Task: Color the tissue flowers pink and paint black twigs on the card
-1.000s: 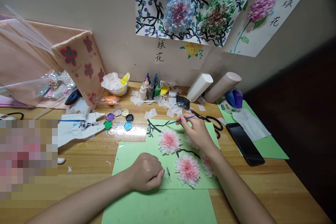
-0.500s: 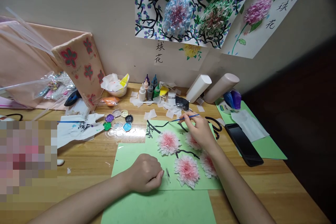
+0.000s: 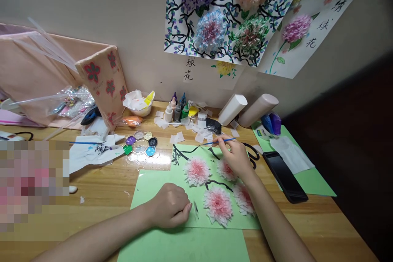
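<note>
My right hand (image 3: 236,155) pinches a thin blue paintbrush (image 3: 226,141), its tip at a black painted branch (image 3: 192,150) near the top of a green sheet (image 3: 201,211). My left hand (image 3: 171,206) rests as a closed fist on the sheet's left part; whether it holds anything is hidden. Pink and white paper flowers (image 3: 217,205) are on the sheet, one partly behind my right hand and another partly behind my right forearm. Small black strokes lie right of my left fist. A flower-shaped palette (image 3: 140,146) with purple, green, black and blue paint sits to the left.
Paint bottles (image 3: 168,113), paper scraps and two upright containers (image 3: 232,109) line the wall. Black scissor handles (image 3: 252,154) and a phone (image 3: 285,177) lie at right. A stained tissue (image 3: 92,153) with another brush lies left of the palette. Flower pictures (image 3: 211,28) hang above.
The view has tilted slightly, so the scene sits a little lower in the frame. My brush tip has moved slightly right along the branch; my left fist stays put.
</note>
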A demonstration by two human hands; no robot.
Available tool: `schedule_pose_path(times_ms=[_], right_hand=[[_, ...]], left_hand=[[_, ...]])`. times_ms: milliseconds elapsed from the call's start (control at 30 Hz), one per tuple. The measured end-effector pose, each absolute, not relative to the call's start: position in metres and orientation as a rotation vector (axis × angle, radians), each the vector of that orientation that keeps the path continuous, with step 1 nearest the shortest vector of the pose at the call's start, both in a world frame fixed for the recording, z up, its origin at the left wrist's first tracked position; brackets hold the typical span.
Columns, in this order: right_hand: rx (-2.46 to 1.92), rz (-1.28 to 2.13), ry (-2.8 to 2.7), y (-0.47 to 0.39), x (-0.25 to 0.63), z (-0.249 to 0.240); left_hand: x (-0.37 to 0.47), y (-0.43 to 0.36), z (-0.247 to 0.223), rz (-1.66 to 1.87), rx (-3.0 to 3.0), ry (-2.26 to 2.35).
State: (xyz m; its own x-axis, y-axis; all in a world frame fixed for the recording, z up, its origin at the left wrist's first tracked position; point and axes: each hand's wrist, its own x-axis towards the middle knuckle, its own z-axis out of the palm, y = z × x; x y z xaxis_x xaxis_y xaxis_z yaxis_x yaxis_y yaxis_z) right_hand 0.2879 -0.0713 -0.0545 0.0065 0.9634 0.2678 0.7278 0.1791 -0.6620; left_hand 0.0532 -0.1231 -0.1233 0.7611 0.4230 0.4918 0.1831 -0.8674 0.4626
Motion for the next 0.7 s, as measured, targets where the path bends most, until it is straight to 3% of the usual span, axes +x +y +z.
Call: schedule_pose_path(times_ms=[200, 367, 700], right_hand=[[-1.460, 0.576, -1.652, -0.078, 0.272, -0.039], [-1.336, 0.664, -1.891, -0.069, 0.221, -0.025], [-1.261, 0.752, -2.185, -0.028, 0.152, -0.051]], left_hand=[[0.053, -0.126, -0.127, 0.872, 2.606, 0.496], [0.054, -0.127, -0.129, 0.882, 2.662, 0.508], [0.057, -0.129, -0.141, 0.891, 2.710, 0.529]])
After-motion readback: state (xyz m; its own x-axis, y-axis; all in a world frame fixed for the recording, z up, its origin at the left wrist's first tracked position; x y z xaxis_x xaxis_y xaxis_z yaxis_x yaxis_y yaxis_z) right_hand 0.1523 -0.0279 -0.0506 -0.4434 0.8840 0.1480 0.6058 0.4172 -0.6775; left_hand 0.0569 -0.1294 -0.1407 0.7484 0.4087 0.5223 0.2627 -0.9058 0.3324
